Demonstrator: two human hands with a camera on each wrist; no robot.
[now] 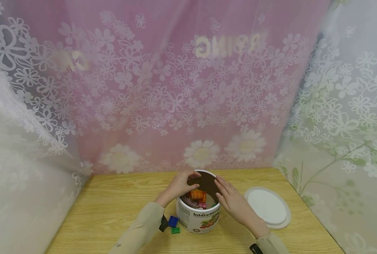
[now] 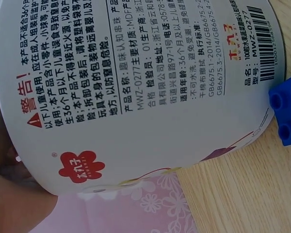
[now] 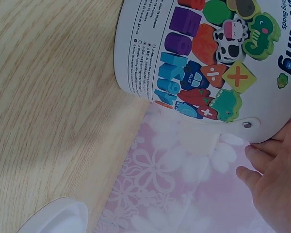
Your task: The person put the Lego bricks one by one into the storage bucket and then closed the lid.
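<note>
Loosely, the left hand (image 1: 182,182) curves over the bucket (image 1: 194,221), fingers parted. The right hand (image 1: 233,203) rests straight-fingered on its rim.

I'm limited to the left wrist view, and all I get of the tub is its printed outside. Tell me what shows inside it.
Observer: The head view looks into the tub: orange blocks lie in it, among other pieces.
Operator: Now tell me what is at the rim on the far side from my camera.
Observer: The right hand, its fingers extended at the rim.
Operator: Go on past that and report what you find.
Observer: A white lid lies on the wooden table, to the right of the tub.
</note>
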